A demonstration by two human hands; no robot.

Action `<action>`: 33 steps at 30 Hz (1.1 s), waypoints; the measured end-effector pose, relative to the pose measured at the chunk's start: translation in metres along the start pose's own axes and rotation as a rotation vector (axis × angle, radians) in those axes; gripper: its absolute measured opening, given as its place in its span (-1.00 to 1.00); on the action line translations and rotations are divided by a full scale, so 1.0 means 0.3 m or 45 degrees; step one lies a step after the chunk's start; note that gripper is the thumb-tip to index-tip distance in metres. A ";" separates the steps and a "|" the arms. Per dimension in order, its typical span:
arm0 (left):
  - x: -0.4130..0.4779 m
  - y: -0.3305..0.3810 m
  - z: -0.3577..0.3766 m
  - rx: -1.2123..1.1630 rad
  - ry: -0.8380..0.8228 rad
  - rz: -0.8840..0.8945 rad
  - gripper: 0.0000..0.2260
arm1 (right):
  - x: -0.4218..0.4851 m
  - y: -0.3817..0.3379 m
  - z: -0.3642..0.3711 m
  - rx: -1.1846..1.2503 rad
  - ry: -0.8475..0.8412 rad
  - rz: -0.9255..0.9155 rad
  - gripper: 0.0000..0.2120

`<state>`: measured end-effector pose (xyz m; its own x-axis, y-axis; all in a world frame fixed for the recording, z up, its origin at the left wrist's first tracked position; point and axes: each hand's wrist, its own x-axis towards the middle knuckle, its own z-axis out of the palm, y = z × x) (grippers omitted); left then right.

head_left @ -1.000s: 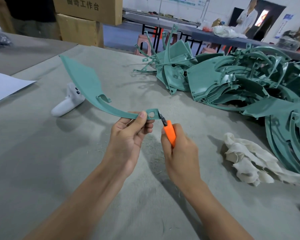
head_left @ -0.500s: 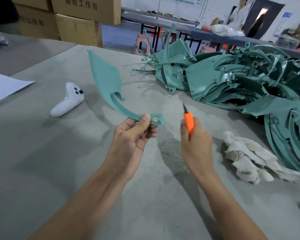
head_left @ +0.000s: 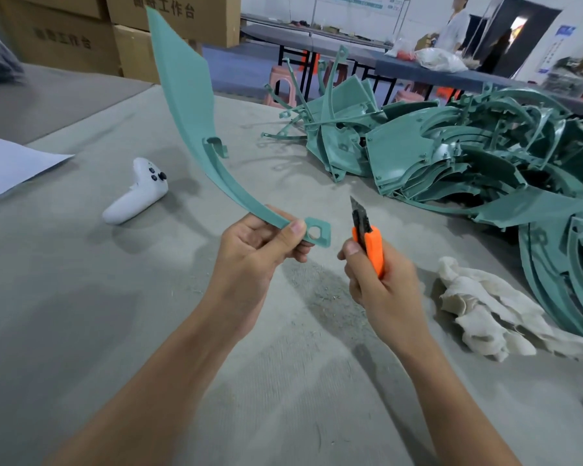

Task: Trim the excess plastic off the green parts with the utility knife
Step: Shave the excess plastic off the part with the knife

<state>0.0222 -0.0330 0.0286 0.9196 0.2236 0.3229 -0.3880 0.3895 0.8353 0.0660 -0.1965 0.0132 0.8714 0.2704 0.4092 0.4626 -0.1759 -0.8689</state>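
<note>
My left hand (head_left: 254, 253) pinches a long curved green part (head_left: 189, 105) near its narrow end, just behind a small tab with a hole. The part's wide blade rises up and away to the upper left. My right hand (head_left: 381, 284) grips an orange utility knife (head_left: 372, 245) with its dark blade pointing up, a short gap to the right of the tab and not touching it.
A large pile of green parts (head_left: 468, 156) covers the right and far side of the grey felt table (head_left: 81, 314). A white rag (head_left: 485, 311) lies at the right, a white controller (head_left: 137, 193) at the left. Paper sheet (head_left: 7, 163), cardboard boxes (head_left: 169, 18) behind.
The knife has come off the tab and moved to the right, blade now upright. My left hand has swung the green part's wide end upward, from lying low at the left to standing tall.
</note>
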 end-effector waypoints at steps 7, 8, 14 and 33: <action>-0.003 0.001 0.001 0.106 -0.037 0.022 -0.94 | -0.007 -0.030 -0.019 0.430 -0.319 0.117 -0.37; -0.002 0.001 0.000 0.098 -0.038 0.018 -0.95 | -0.007 -0.033 -0.023 0.422 -0.342 0.135 -0.37; 0.010 0.005 -0.016 -0.147 -0.055 -0.112 -0.88 | -0.010 -0.029 -0.027 0.192 -0.316 0.122 -0.46; 0.005 0.012 -0.017 -0.285 -0.180 -0.432 -0.80 | 0.007 0.003 -0.008 0.180 -0.352 0.255 -0.42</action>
<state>0.0220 -0.0267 0.0300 0.9907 -0.0691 0.1169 -0.0511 0.6079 0.7924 0.0687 -0.1984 0.0138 0.8566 0.4926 0.1533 0.2433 -0.1237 -0.9620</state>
